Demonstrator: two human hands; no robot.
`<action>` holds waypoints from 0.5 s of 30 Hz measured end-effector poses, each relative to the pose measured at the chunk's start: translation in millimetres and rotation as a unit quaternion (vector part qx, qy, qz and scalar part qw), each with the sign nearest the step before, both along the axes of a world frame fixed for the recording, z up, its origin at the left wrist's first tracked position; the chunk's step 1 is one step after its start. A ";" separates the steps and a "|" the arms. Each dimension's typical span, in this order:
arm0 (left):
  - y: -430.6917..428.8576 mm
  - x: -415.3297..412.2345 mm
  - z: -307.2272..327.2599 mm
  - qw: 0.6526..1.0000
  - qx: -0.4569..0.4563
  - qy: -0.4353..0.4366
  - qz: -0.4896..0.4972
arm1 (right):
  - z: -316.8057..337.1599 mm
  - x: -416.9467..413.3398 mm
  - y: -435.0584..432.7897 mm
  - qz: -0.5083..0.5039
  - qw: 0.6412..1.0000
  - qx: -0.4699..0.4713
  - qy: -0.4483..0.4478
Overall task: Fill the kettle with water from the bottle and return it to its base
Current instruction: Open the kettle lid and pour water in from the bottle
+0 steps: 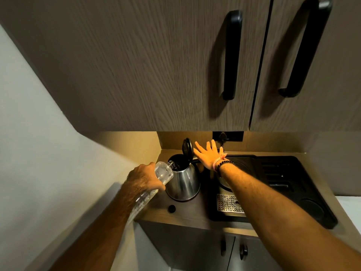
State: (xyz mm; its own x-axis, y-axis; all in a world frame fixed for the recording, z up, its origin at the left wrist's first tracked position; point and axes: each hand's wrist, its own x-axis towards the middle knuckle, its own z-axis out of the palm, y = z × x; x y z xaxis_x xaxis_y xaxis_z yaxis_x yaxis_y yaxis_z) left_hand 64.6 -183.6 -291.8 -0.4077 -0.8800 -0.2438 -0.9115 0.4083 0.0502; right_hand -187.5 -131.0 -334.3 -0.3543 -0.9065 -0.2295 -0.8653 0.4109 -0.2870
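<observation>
A steel kettle (183, 182) stands on the wooden counter (187, 212), left of the black tray, with its black lid (187, 148) flipped up. My left hand (143, 179) grips a clear plastic bottle (164, 172) tilted so its neck sits over the kettle's open mouth. My right hand (208, 154) hovers with fingers spread just right of the raised lid, above the kettle's handle, holding nothing. A round base (224, 183) shows partly under my right forearm on the tray. The bottle's black cap (172, 208) lies on the counter in front of the kettle.
A black tray (283, 184) with slots and a perforated metal drip plate (228, 204) fills the counter's right side. Upper cabinets with black handles (232, 55) hang low overhead. A wall socket (227, 136) sits behind. A wall closes the left side.
</observation>
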 end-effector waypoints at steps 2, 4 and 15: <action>0.0 2.5 -4.2 1.000 -0.001 0.011 0.003 | 1.5 0.5 0.8 0.003 1.000 0.003 -0.001; -0.5 5.8 -7.5 0.999 -0.005 0.033 0.005 | 2.9 1.0 1.9 0.006 1.000 0.005 0.003; 0.4 24.6 -39.7 0.953 -0.036 0.277 0.112 | 0.3 1.6 -1.3 -0.007 1.000 0.014 0.003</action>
State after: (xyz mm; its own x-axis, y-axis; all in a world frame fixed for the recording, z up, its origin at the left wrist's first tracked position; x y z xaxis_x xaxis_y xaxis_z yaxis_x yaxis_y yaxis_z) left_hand 89.3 -183.2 -331.5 -0.2557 -0.9666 0.0193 -0.8175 0.2269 0.5293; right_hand -185.9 -132.3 -333.9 -0.3689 -0.8943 -0.2534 -0.8605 0.4317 -0.2705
